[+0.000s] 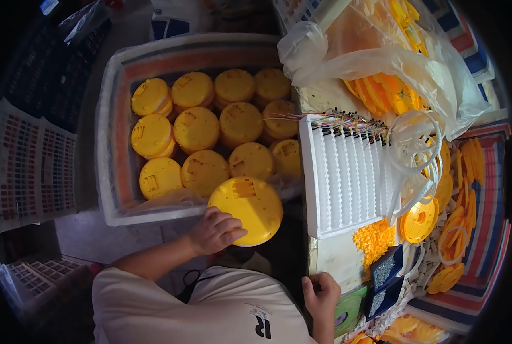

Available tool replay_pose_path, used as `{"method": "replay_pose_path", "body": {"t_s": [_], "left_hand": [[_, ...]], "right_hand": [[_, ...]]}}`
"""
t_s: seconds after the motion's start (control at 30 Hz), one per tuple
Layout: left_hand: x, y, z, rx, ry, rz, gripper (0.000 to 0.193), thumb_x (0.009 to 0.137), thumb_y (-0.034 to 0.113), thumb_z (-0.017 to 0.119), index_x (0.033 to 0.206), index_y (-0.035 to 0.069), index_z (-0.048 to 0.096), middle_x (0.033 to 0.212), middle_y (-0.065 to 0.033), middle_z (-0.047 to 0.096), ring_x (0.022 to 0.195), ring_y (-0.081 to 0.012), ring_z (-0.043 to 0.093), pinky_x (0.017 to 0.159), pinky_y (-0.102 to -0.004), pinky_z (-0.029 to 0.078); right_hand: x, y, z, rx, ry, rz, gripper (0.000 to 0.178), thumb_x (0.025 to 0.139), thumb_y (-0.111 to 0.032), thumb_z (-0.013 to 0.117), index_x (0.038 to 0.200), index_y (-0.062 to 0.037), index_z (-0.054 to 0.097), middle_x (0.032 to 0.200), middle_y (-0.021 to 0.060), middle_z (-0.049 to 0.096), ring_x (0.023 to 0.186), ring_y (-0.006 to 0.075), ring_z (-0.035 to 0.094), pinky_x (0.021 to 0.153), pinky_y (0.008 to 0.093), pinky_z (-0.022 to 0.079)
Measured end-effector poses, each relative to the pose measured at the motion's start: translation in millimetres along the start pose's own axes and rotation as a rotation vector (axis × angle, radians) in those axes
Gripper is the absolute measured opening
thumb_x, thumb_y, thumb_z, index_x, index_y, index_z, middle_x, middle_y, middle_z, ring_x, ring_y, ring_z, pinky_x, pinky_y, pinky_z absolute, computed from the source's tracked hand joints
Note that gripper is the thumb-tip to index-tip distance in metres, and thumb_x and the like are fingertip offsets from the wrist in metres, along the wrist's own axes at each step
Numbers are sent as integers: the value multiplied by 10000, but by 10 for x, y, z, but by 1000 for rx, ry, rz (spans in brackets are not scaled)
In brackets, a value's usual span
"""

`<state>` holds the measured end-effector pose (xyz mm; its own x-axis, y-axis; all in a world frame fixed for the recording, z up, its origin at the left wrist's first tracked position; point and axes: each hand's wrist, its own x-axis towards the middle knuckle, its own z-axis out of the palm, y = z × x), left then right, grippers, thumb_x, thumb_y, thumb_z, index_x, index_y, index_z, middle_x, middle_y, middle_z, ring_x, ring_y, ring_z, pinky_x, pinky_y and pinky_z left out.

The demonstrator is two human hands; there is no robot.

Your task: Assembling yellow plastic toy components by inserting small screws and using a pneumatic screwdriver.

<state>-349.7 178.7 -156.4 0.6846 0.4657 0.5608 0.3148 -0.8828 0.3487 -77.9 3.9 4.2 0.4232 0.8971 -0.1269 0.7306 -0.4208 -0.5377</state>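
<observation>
My left hand (217,231) grips the near left edge of a round yellow plastic housing (253,209). The housing is tilted in front of me, its face up, with a rectangular recess near its far edge. Just beyond it, stacks of similar yellow round housings (196,129) stand in rows inside a large white foam box (110,114) with a liner. By the near edge of the worktable, my right hand (323,291) is held with curled fingers and the thumb along them. Nothing shows in it.
On the worktable at right, a white ridged tray (347,178) has thin wires with black ends along its far side. Nearer are small orange parts (375,238) and dark blue bins of screws (386,266). A plastic bag (382,63) holds yellow parts. Crates (26,160) stand at left.
</observation>
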Motion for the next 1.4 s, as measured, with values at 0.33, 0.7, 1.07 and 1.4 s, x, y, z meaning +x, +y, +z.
{"method": "replay_pose_path", "body": {"t_s": [0.33,0.7,1.07,1.4], "left_hand": [[851,-1556,1197,-422,300,-1099,527,934,257,755,1316,-35,541,1196,-287,632,1156,-454,611,949,-481,505],[1132,-1219,3507,-145,-711,-529,325,1074,258,532,1256,30,676,1110,-209,738,1048,-354,709,955,-401,552],[1211,-761,1063,-786,655,-965,194,1011,48,606,1204,52,633,1095,-53,682,978,-162,644,881,-320,533],[2060,-61,-103,-714,680,-313,247,1005,-82,495,1235,-15,557,1188,-97,594,978,-141,553,885,-269,483]], "right_hand": [[-49,88,47,8,6,13,229,851,-117,808,758,3,637,626,96,562,534,176,535,531,311,429],[-91,206,65,53,-8,18,215,826,-149,825,767,-31,655,662,112,601,576,260,591,552,355,449],[-131,255,23,63,-17,29,185,833,-135,808,777,-17,677,651,105,612,547,239,591,542,343,458],[-5,-806,-1507,-106,296,-879,271,756,-244,870,987,-150,764,698,-29,586,550,108,554,498,269,412]]}}
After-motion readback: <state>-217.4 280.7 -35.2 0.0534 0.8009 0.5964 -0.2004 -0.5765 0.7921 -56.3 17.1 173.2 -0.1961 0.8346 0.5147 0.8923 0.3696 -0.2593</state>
